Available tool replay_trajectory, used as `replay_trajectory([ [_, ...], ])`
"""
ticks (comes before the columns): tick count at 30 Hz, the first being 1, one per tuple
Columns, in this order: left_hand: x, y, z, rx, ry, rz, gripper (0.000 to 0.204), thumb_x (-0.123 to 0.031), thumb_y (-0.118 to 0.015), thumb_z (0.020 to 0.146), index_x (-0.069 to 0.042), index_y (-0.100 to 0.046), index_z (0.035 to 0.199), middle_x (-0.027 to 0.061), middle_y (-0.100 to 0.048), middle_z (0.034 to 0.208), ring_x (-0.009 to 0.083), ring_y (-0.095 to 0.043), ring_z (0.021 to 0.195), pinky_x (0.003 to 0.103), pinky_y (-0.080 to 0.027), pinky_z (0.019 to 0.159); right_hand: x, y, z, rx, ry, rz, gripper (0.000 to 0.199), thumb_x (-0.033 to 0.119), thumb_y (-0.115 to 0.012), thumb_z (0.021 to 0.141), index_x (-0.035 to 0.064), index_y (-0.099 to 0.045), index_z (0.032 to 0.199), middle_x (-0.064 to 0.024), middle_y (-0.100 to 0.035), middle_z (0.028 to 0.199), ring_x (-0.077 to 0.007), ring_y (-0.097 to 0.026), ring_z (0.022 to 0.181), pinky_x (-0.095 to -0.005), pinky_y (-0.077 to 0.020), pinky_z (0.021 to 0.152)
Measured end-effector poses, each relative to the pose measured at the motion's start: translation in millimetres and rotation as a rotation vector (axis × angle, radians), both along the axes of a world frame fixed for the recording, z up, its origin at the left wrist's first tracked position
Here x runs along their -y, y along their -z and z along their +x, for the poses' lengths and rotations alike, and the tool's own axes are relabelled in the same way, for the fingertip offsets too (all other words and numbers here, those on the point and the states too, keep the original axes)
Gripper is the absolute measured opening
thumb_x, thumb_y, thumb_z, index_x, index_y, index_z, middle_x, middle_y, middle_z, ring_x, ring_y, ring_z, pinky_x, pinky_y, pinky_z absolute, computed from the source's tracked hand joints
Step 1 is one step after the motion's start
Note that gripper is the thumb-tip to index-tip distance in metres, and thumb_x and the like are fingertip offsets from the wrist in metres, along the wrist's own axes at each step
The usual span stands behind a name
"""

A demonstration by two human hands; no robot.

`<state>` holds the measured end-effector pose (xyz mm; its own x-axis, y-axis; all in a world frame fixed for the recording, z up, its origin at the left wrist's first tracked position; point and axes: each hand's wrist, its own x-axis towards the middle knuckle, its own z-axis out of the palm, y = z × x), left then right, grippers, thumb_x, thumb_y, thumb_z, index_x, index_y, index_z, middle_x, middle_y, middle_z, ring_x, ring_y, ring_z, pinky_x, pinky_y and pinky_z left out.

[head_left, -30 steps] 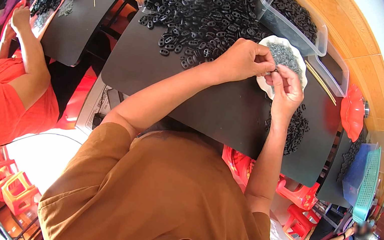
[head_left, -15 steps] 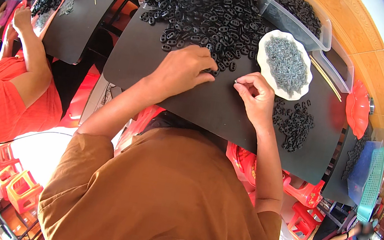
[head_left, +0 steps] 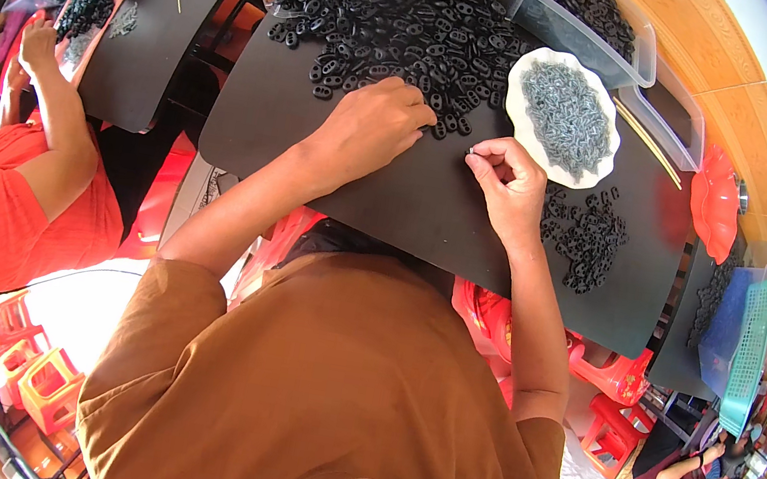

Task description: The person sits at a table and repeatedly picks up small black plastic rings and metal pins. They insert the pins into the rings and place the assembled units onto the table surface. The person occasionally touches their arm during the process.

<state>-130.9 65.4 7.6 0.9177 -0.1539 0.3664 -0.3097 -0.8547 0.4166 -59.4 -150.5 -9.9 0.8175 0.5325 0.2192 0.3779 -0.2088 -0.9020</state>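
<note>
My left hand (head_left: 371, 131) rests at the near edge of a large heap of black oval pieces with two holes (head_left: 390, 17). Its fingers are bent and drawn together; whatever lies between the fingertips is hidden. To the right, my right hand (head_left: 512, 188) pinches a tiny greyish piece (head_left: 470, 151) between thumb and forefinger, just above the dark table (head_left: 429, 212). Beyond that hand stands a white scalloped bowl (head_left: 514, 94) filled with small bluish-grey pieces (head_left: 567, 113). A smaller pile of black pieces (head_left: 587, 238) lies right of my right wrist.
Clear plastic bins (head_left: 588, 46) with more black pieces stand at the back right, beside thin yellow sticks (head_left: 653, 143) and a red scalloped dish (head_left: 714, 204). A person in red (head_left: 35, 201) works at another table on the left. Red stools (head_left: 615, 431) stand below.
My left hand's thumb and fingers have closed together at the heap's edge. The right hand keeps its pinch almost in place. The whole view has shifted slightly.
</note>
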Motion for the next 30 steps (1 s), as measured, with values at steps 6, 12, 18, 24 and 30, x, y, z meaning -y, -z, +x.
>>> replay_trajectory([
  [6, 7.5, -27.3, 5.9, -0.393, -0.003, -0.811, 0.026, -0.006, -0.066, 0.086, -0.004, -0.065, 0.111, 0.0009, -0.065, 0.099, 0.0119, -0.062, 0.088, 0.026, -0.051, 0.077, 2.6, 6.5, 3.6, -0.15, 0.006, 0.078, 0.008, -0.001, -0.07, 0.082, 0.0015, -0.064, 0.085, -0.0013, -0.064, 0.076, -0.0072, -0.06, 0.066, -0.0206, -0.0464, 0.059],
  [12, 21.6, -2.2, 24.5, -0.469, 0.197, -1.388, 0.035, -0.004, -0.065, 0.088, -0.001, -0.059, 0.123, 0.0024, -0.063, 0.103, 0.0095, -0.061, 0.092, 0.024, -0.051, 0.083, 6.2, -4.2, 5.6, -0.27, -0.097, 0.322, 0.008, 0.002, -0.067, 0.087, 0.0006, -0.061, 0.093, -0.0034, -0.063, 0.085, -0.0089, -0.06, 0.073, -0.0211, -0.0466, 0.063],
  [18, 35.9, 1.8, 30.5, -0.38, 0.212, -1.02, 0.03, -0.002, -0.066, 0.086, -0.002, -0.065, 0.116, 0.0048, -0.066, 0.099, 0.0073, -0.062, 0.088, 0.023, -0.052, 0.079, 9.2, -5.0, 8.4, -0.308, -0.115, 0.34, 0.009, 0.004, -0.066, 0.089, 0.0011, -0.06, 0.095, -0.0037, -0.063, 0.088, -0.0097, -0.061, 0.076, -0.0219, -0.0476, 0.066],
  [24, 33.1, -9.6, 29.9, -0.458, 0.158, -0.886, 0.022, -0.001, -0.066, 0.085, -0.002, -0.065, 0.107, 0.0039, -0.066, 0.096, 0.009, -0.064, 0.088, 0.023, -0.052, 0.077, 7.9, -6.1, 7.2, -0.306, -0.095, 0.292, 0.009, 0.005, -0.065, 0.09, 0.0007, -0.059, 0.095, -0.0038, -0.062, 0.088, -0.0096, -0.061, 0.078, -0.0219, -0.0477, 0.068],
  [30, 40.2, 10.2, 28.1, -0.349, 0.142, -1.03, 0.018, 0.001, -0.067, 0.085, 0.0, -0.066, 0.103, 0.0049, -0.066, 0.1, 0.0112, -0.066, 0.087, 0.023, -0.053, 0.076, 6.4, -0.6, 9.3, -0.252, -0.102, 0.287, 0.007, 0.003, -0.063, 0.091, 0.0006, -0.058, 0.095, -0.0042, -0.062, 0.089, -0.01, -0.061, 0.078, -0.0227, -0.0492, 0.071],
])
